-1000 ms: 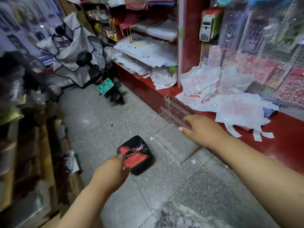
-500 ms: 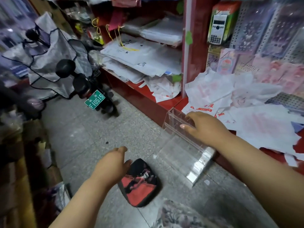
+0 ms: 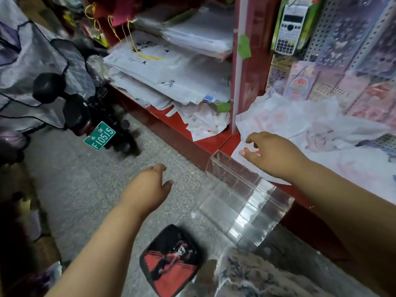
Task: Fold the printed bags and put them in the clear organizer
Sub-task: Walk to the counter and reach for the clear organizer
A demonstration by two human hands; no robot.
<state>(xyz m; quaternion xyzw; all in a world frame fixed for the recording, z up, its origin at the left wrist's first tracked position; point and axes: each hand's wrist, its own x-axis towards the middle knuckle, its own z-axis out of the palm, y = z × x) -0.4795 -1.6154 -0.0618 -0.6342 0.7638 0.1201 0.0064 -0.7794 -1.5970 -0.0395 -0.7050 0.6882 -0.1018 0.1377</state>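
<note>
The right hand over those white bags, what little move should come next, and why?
Probably pinch the nearest printed bag and lift it. The right hand hovers there with fingers loosely curled, holding nothing, and the clear organizer beside it looks empty.

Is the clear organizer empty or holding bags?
Empty: the organizer's compartments show only floor through them; the bags lie unfolded on the shelf.

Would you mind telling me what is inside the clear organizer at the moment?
The clear organizer shows only its own dividers and the floor through its walls; no folded bag lies in it. Its far edge is partly covered by the right hand reaching over the printed bags.
</note>
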